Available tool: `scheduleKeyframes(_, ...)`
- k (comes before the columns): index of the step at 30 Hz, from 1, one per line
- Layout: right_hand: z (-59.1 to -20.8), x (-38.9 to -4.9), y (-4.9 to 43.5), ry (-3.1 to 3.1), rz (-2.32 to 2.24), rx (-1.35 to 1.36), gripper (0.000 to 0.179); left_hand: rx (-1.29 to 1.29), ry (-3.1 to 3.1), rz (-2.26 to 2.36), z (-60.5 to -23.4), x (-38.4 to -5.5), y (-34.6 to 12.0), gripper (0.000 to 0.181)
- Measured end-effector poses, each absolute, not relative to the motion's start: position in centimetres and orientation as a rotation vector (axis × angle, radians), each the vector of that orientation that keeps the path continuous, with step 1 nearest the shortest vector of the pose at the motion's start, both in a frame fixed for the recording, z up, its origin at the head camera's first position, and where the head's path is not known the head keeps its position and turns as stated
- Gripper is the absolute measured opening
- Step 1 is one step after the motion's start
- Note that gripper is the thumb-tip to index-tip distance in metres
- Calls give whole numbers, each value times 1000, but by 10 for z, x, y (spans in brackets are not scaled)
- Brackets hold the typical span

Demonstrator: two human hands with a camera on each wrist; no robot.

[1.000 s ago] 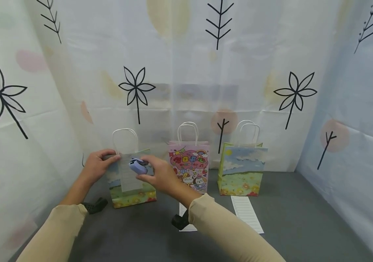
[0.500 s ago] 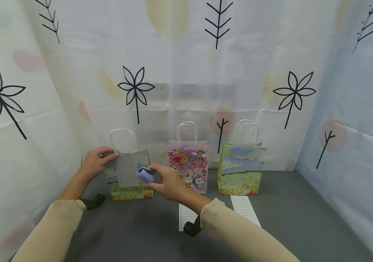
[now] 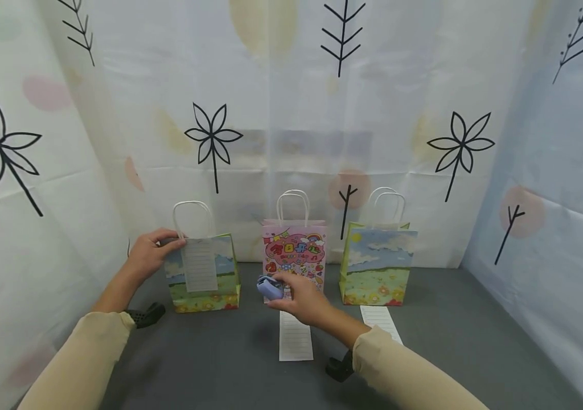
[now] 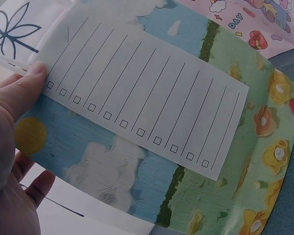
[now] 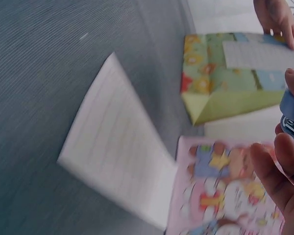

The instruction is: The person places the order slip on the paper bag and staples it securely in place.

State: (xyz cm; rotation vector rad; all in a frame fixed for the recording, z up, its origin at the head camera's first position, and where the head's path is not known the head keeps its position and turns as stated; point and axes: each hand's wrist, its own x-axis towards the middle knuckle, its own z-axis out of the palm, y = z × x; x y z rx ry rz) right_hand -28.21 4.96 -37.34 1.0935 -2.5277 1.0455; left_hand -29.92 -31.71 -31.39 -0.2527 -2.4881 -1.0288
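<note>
At the left stands a paper gift bag (image 3: 179, 299) with a sky-and-meadow print and white cord handles. A lined white paper slip (image 3: 201, 267) lies flat on its front, its top end at the bag's upper edge. My left hand (image 3: 150, 253) pinches that upper edge, thumb on the front beside the slip's top corner. The left wrist view shows the slip (image 4: 147, 103) with a row of small checkboxes. My right hand (image 3: 304, 296) holds a small lavender-blue stapler (image 3: 270, 288) between thumb and fingers, in front of a pink cartoon gift bag (image 3: 294, 250).
Another meadow-print bag (image 3: 378, 273) stands upright at the right. Lined slips lie on the grey table: one slip (image 3: 295, 341) before the pink bag, another slip (image 3: 380, 320) before the right bag. A patterned cloth (image 3: 291, 154) hangs behind and at both sides.
My right hand has moved right with the stapler, from the left bag's front to the pink bag. The left bag's base has swung back; my left hand keeps its hold.
</note>
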Motion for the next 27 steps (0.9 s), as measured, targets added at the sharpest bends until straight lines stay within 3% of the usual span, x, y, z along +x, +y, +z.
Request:
scheduleKeyframes(14,-405,-280,128,-2699,1085,759,45,-224,-2460,-1136,-323,-302,-316,44)
scheduleKeyframes(27,-417,-261,202,-2673,1013,764,45,-188,-2433,-1149,-328,-305,-315,43)
